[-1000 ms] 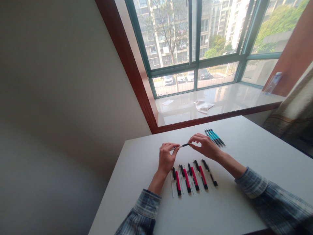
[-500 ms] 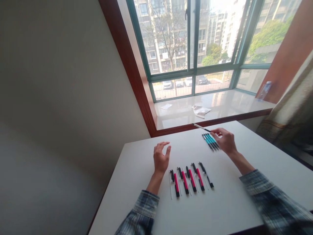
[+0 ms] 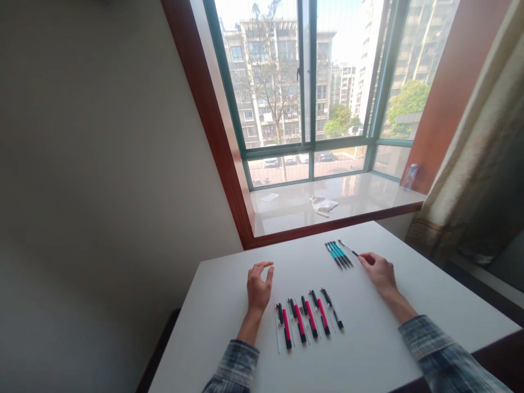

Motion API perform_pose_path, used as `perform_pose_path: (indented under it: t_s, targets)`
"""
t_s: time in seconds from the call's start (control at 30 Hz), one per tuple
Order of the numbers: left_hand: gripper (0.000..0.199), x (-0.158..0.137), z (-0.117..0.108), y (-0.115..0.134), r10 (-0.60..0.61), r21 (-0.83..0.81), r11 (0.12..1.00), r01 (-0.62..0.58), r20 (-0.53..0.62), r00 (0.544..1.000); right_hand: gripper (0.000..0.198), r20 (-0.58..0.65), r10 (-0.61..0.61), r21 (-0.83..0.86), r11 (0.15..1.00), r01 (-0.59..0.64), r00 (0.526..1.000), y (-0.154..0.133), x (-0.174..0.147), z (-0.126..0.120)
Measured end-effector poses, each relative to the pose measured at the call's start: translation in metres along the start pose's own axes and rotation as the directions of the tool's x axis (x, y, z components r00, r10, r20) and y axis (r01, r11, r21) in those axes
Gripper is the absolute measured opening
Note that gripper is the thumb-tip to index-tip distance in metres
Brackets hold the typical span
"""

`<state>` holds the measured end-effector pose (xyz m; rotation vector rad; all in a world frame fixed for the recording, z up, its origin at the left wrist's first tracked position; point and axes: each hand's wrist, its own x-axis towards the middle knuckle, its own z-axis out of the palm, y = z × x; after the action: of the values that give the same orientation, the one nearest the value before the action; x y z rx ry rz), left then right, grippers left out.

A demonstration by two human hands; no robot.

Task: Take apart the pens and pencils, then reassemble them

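My right hand [image 3: 379,271] pinches the near end of a slim black-and-white pen [image 3: 348,248], its far end pointing up and left. Just left of it, several teal-and-black pens [image 3: 338,254] lie side by side. My left hand [image 3: 258,286] hovers over the left part of the table, thumb and fingers curved apart with nothing between them. Right of that hand is a row of pen parts: pink barrels [image 3: 311,319] with black ends, short black pieces [image 3: 326,296] with clips, and thin white refills [image 3: 278,333]. At the row's right end lies a small black piece [image 3: 338,320] without a pink barrel.
The white table [image 3: 368,349] meets the wooden window frame [image 3: 286,237] at its far side. On the sill [image 3: 282,215] are a crumpled white cloth [image 3: 324,205], a paper [image 3: 269,197] and a clear bottle [image 3: 410,177]. A curtain [image 3: 446,180] hangs at right.
My right hand has moved right and toward me with the pen, away from above the teal pens, lowering it closer to the table. My left hand keeps its curved shape. The view has tilted up.
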<state>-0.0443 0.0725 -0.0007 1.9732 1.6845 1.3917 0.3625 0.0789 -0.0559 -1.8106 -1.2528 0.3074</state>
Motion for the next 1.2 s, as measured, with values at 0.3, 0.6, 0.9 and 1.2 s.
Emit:
perform_pose_path:
  t_s: [0.3,0.6,0.9,1.2]
  targets:
    - [0.032,-0.001,-0.004,-0.009,-0.033,0.002,0.999,0.033,-0.020,0.999,0.030,0.029,-0.077,-0.061,0.995,0.079,0.997,-0.003,-0.001,0.004]
    - [0.033,-0.001,-0.003,-0.012,-0.022,0.027,0.999,0.022,-0.004,1.000,0.030,0.081,-0.113,-0.037,0.993,0.117,0.990,-0.010,-0.002,0.002]
    - [0.031,0.000,-0.003,-0.008,-0.043,0.022,0.999,0.042,0.016,0.999,0.032,0.114,-0.131,-0.034,0.990,0.136,0.985,-0.011,-0.004,-0.001]
    - [0.029,-0.005,-0.001,-0.002,-0.065,0.006,0.998,0.064,0.036,0.997,0.039,0.045,-0.134,-0.020,0.991,0.135,0.990,-0.008,-0.003,-0.003]
